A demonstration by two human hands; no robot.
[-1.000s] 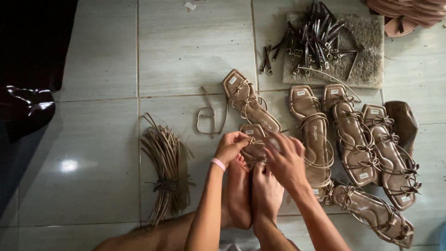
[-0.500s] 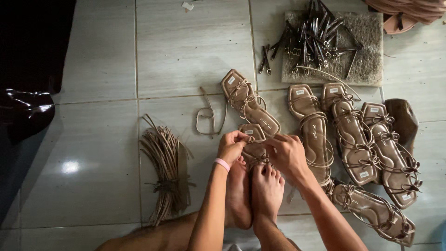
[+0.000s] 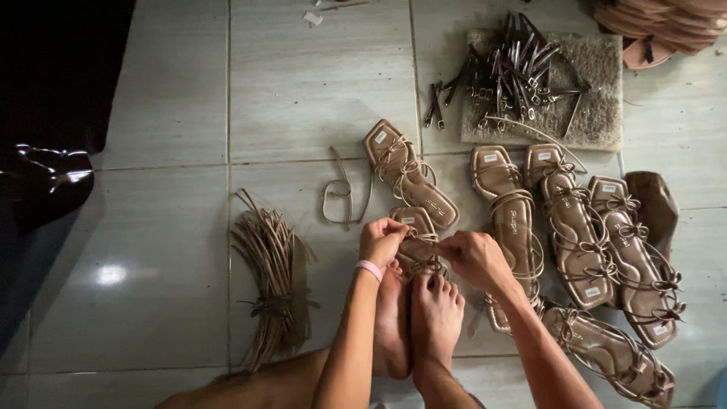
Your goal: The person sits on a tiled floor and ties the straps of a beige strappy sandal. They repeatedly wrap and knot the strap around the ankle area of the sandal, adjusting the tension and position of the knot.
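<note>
Head view: both hands, left (image 3: 382, 241) and right (image 3: 471, 257), pinch sandal (image 3: 418, 246) straps.

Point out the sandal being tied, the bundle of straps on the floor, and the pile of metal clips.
sandal being tied (image 3: 417, 244): head view, on its insole between the hands.
bundle of straps (image 3: 269, 282): head view, middle of the bundle.
pile of metal clips (image 3: 517, 70): head view, centre of the heap.
</note>
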